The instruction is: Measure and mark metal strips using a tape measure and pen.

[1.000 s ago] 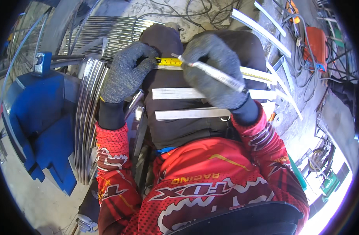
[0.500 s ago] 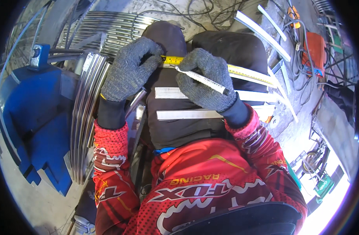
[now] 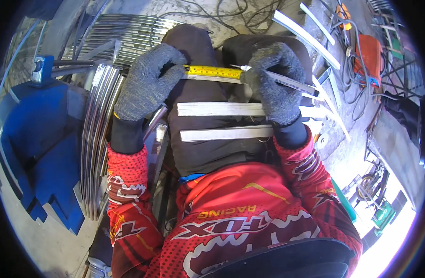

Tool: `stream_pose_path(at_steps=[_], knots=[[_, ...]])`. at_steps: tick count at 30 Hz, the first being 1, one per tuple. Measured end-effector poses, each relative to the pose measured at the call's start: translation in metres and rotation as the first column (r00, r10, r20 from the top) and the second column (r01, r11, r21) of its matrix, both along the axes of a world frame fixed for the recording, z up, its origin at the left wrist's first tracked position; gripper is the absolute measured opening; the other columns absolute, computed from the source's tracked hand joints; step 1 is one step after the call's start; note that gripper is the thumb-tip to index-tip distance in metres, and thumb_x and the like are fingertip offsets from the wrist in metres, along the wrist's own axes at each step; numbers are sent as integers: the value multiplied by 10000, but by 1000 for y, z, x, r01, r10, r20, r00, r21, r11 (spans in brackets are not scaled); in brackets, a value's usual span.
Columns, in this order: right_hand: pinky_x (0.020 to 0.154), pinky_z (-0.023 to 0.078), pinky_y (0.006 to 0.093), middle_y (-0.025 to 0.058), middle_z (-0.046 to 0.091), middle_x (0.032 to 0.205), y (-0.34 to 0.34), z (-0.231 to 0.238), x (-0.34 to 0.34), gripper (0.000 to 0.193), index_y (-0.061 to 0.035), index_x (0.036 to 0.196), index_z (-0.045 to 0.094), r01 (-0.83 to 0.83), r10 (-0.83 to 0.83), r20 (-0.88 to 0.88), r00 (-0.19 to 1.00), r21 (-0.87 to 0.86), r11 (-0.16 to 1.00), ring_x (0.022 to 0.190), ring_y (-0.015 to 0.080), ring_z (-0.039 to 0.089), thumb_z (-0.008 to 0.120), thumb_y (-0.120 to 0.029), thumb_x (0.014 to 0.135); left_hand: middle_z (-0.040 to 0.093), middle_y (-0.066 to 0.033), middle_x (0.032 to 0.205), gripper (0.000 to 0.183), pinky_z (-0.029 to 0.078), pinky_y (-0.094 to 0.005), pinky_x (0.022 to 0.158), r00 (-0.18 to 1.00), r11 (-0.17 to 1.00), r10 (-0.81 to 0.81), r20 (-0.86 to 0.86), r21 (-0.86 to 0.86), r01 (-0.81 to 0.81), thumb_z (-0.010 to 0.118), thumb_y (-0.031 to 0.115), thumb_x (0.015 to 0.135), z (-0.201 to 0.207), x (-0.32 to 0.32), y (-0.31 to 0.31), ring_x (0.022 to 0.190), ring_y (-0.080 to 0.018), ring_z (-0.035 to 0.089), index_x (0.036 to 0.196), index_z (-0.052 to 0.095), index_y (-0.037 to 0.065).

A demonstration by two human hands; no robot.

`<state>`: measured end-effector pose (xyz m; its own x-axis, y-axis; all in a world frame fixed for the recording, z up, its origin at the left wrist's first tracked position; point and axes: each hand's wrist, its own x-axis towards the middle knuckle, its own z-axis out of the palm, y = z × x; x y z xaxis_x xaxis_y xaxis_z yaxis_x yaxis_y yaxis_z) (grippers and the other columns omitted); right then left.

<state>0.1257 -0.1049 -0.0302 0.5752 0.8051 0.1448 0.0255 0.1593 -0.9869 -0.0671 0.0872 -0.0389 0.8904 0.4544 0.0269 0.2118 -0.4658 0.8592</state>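
My left hand (image 3: 150,82), in a grey knit glove, pinches the end of a yellow tape measure (image 3: 212,72). The tape runs to the right across my thighs along a pale metal strip (image 3: 207,78), and on past my right hand. My gloved right hand (image 3: 279,85) is closed around a white marker (image 3: 245,68). Only its tip end shows, near the tape's upper edge; the rest is hidden by the glove. Two more pale metal strips, an upper strip (image 3: 217,109) and a lower strip (image 3: 221,133), lie across my lap, closer to my body.
Curved shiny metal tubes (image 3: 99,139) stand at left beside a blue metal machine (image 3: 41,139). More tubes (image 3: 124,34) lie on the floor ahead. At right are loose white strips (image 3: 307,39), a red box (image 3: 368,60) and tangled black cables (image 3: 356,92).
My right hand has moved right and turned, so the marker's barrel is now hidden and more yellow tape shows. My left hand keeps its pinch and has shifted slightly left in view.
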Motion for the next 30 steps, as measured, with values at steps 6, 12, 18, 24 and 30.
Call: stream_pose_path(at_steps=[6, 12, 18, 24, 30], knots=[[693, 521, 288, 55, 643, 871, -10, 0, 10, 123, -27, 891, 637, 63, -62, 88, 994, -9, 998, 779, 120, 624, 749, -42, 842, 665, -97, 960, 134, 527, -315, 797, 1000, 999, 14, -3, -43, -14, 686, -19, 900, 0, -1, 0, 891, -161, 653, 1028, 644, -15], [623, 522, 320, 66, 640, 796, 9, -11, -22, 163, -42, 858, 627, -8, -8, 139, 990, 115, 993, 680, 195, 647, 776, -30, 794, 662, -99, 940, 131, 525, -323, 771, 1000, 1000, -24, 0, 3, 24, 678, -29, 898, 1, 2, 3, 864, -164, 652, 1025, 651, -8], [581, 495, 407, 139, 591, 763, 28, -3, -27, 160, -53, 837, 598, -121, 110, 474, 874, -9, 993, 658, 361, 632, 744, -56, 774, 663, -109, 941, 126, 522, -334, 779, 1000, 1000, -18, -24, 18, 18, 676, -29, 891, -2, 1, 4, 867, -191, 656, 1012, 650, -12], [584, 504, 423, 129, 590, 764, 28, -9, -29, 168, -64, 851, 597, -146, 155, 504, 850, -57, 988, 661, 360, 634, 744, -81, 771, 674, -124, 961, 128, 521, -346, 796, 999, 998, -34, -11, 50, 34, 684, -13, 891, -1, 1, 5, 903, -209, 667, 1014, 650, -15], [591, 523, 405, 130, 627, 768, 28, -12, -31, 152, -58, 846, 640, -181, 194, 570, 798, -79, 980, 654, 343, 648, 777, -85, 786, 678, -115, 958, 132, 524, -343, 799, 1000, 999, -24, -2, 23, 24, 684, -13, 888, 0, -1, 4, 903, -205, 667, 1015, 653, -8]])
